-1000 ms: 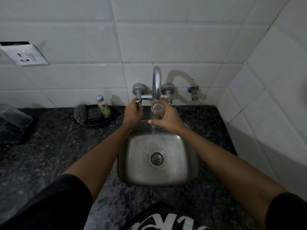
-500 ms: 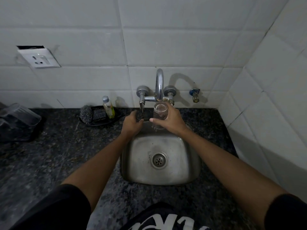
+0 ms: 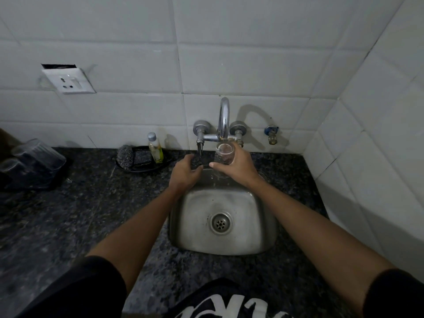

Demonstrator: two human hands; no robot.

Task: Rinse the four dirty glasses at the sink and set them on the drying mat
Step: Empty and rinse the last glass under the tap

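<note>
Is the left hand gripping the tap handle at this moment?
No, the left hand hovers below the tap handle, fingers loosely curled, holding nothing.

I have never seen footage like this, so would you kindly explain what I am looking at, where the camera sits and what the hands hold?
There is no machine here: a person wears one camera on the head, looking down at their own bare arms. The right hand grips a clear glass upright under the tap spout, over the steel sink. The left hand hangs just below the left tap handle, fingers loosely curled, holding nothing. On the dark stone counter lie a black tray with a scrubber and a small bottle, and a clear plastic container at far left.
</note>
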